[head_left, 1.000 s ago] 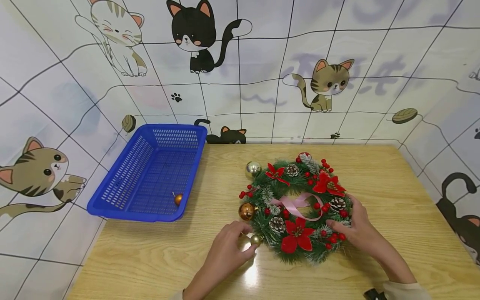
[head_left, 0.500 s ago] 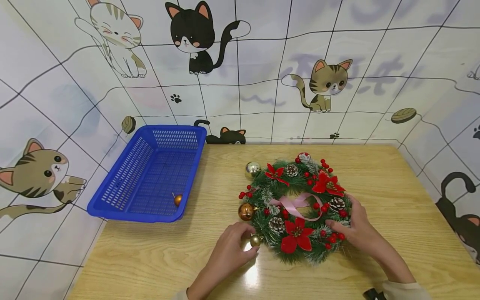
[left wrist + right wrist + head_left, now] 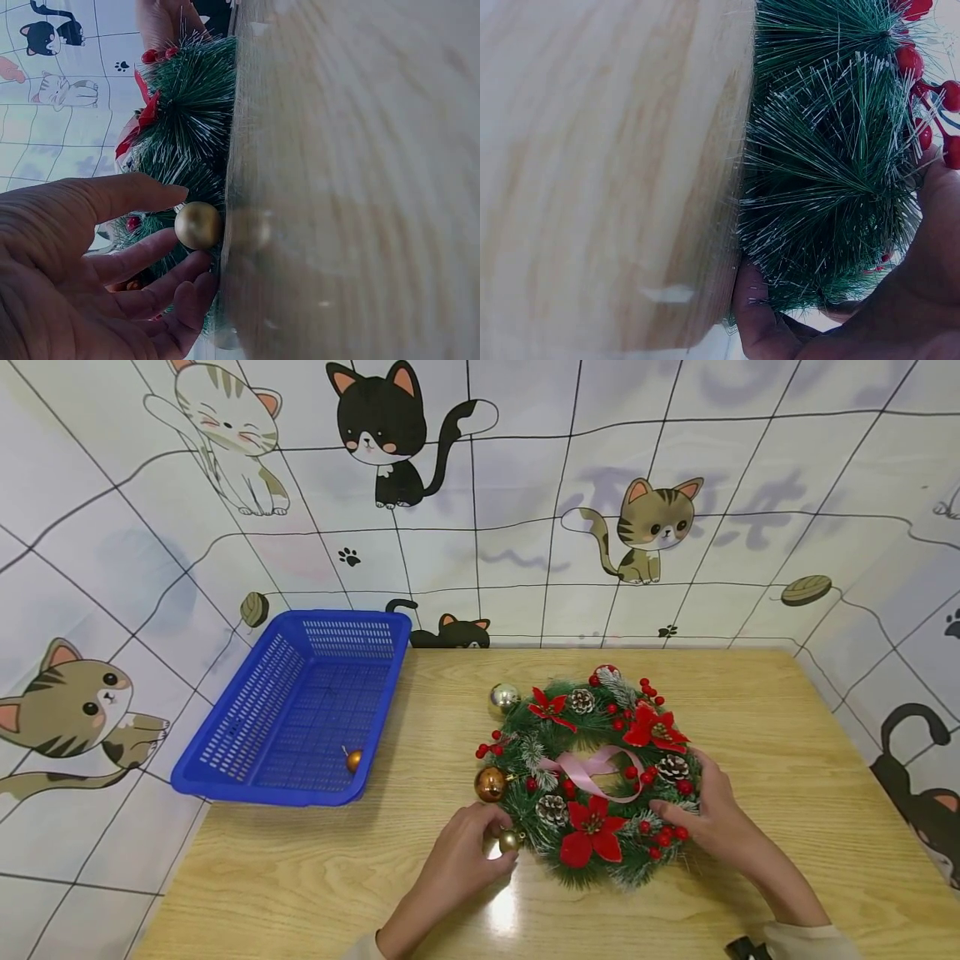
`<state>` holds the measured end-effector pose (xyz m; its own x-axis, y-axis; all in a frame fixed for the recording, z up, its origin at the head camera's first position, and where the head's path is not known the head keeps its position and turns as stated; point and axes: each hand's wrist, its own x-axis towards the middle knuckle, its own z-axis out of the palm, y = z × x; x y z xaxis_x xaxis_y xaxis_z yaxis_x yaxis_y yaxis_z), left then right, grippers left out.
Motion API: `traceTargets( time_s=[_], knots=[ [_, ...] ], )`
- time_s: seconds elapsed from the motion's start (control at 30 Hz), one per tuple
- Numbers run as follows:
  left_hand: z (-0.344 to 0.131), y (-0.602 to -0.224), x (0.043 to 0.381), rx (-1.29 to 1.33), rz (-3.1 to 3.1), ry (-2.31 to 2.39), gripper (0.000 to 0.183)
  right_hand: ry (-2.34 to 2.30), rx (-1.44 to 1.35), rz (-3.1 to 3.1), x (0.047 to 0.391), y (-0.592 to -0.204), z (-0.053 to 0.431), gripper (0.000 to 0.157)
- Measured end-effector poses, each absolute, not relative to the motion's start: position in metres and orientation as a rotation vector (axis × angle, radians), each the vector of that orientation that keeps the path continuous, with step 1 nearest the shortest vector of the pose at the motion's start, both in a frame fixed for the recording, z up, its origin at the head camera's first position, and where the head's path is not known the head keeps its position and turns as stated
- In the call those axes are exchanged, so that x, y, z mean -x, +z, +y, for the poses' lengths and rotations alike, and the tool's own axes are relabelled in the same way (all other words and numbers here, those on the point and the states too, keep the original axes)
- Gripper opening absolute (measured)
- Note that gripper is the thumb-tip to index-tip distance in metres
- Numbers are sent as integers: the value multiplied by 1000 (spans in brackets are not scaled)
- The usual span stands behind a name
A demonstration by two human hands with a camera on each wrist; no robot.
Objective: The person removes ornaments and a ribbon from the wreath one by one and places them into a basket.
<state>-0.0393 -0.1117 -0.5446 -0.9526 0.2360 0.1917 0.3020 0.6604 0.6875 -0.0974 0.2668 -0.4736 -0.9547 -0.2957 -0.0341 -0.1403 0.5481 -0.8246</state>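
Cat-print backdrop [image 3: 525,477], apparently cloth

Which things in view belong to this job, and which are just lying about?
Job: wreath, gripped by the right hand; small gold ball, touched by the left hand; probably copper ball and silver ball, beside the wreath.
Apparently lying about: blue basket, orange ball inside it.

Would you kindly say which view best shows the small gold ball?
The left wrist view: the small gold ball appears largest there. The head view shows it smaller, beside the left hand; the right wrist view lacks it.
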Motion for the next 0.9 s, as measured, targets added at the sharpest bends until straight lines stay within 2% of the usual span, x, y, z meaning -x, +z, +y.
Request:
traceTargets(
  time_s=[0.43,0.63,0.9],
  knots=[
    [-107,-550,43,486,-2803,-1138,35,-1432,446,2629,97,-475,265,93],
    [-109,-543,42,537,-2771,-1139,29,-1412,415,2627,98,-475,265,97],
    [-112,-489,30,528,-2771,-1225,28,-1392,395,2622,96,-475,265,95]
  ],
)
